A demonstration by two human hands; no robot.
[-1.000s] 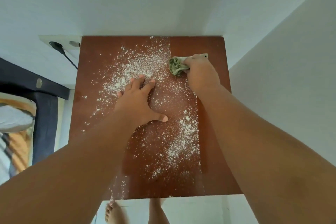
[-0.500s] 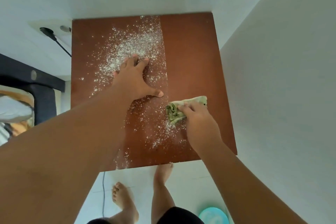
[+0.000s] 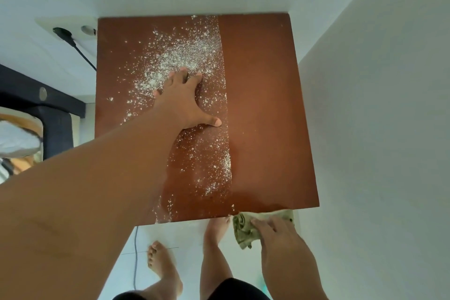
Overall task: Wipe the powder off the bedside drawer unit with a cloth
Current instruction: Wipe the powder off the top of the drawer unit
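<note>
The brown top of the bedside drawer unit (image 3: 263, 85) fills the middle of the head view. White powder (image 3: 185, 56) lies scattered over its left and central part, while a strip along the right side is free of it. My left hand (image 3: 181, 102) rests flat on the top in the powder, fingers spread. My right hand (image 3: 280, 234) holds a crumpled green cloth (image 3: 244, 230) just past the near edge of the unit, off its surface, at the right front corner.
White walls close in behind and on the right (image 3: 377, 129). A wall socket with a black plug and cable (image 3: 64, 34) sits at the left rear. A dark bed frame (image 3: 48, 114) stands to the left. My bare feet (image 3: 160, 265) are on the white floor below.
My right hand dragged the cloth from the far edge down the right side to the near edge and off it, leaving a powder-free strip. My left hand stayed in place.
</note>
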